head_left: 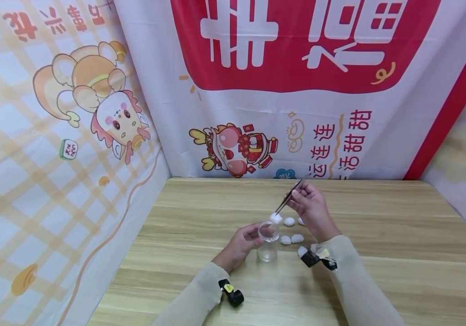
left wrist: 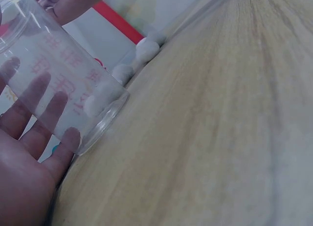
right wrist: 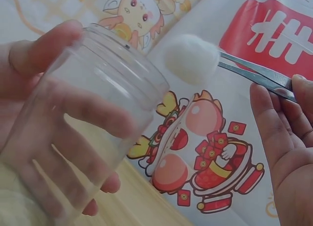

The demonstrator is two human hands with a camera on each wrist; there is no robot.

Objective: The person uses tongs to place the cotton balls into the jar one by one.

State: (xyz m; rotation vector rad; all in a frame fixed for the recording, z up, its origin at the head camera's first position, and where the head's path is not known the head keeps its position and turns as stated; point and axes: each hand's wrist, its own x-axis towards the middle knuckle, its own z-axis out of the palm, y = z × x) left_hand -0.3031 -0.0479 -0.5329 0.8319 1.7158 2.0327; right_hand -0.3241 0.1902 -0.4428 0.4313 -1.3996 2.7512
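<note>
My left hand [head_left: 239, 246] holds a clear jar [head_left: 268, 252] from its left side, with fingers wrapped around the wall. The jar has no lid and its mouth faces up. In the right wrist view, the thumb [right wrist: 58, 42] lies near the jar's rim and the other fingers show through the wall. A pair of metal tweezers [head_left: 287, 199] is pinched in my right hand [head_left: 314, 210]. Their tips grip a white cotton ball [right wrist: 191, 59], which hangs just beyond the jar's rim, outside the mouth.
Several more cotton balls [head_left: 289, 222] lie on the wooden table [head_left: 200, 203] right of the jar, some partly behind the right hand and wrist. Printed cloth [head_left: 143, 81] hangs at the back and left of the table. Each wrist wears a small black camera [head_left: 233, 296].
</note>
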